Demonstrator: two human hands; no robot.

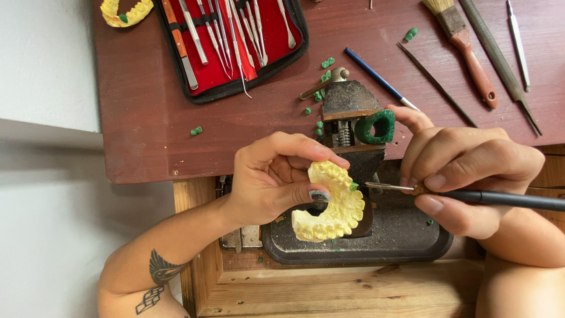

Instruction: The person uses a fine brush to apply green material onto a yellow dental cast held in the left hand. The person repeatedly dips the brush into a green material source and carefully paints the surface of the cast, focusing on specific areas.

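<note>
**Yellow dental cast held at a tool tip above the vise base**

The left hand (276, 176) has its grip clamped on a yellow dental cast (332, 203), a horseshoe-shaped model of teeth, with the thumb under the arch and the fingers curled over its far edge. The cast is held just above the dark metal base (365, 244) of a small bench vise (348, 112), near the front edge of the counter (147, 118).

The right hand (465, 171) has its grip closed on a slim black-handled tool (500, 198), pinched between thumb and fingers. The tool's thin metal tip points left and meets the right edge of the cast, where a small bit of green wax (354, 186) sits. A green wax ring (375, 126) shows just beside the right fingertips, next to the vise jaws.

Green wax crumbs (196, 131) lie scattered on the counter around the vise. At the far left, an open red-lined case (232, 44) holds a row of metal instruments, with a second yellow cast (125, 12) beside it. At the far right lie a brush with a reddish handle (465, 44), a blue-handled tool (379, 76) and a long file (497, 59).
</note>
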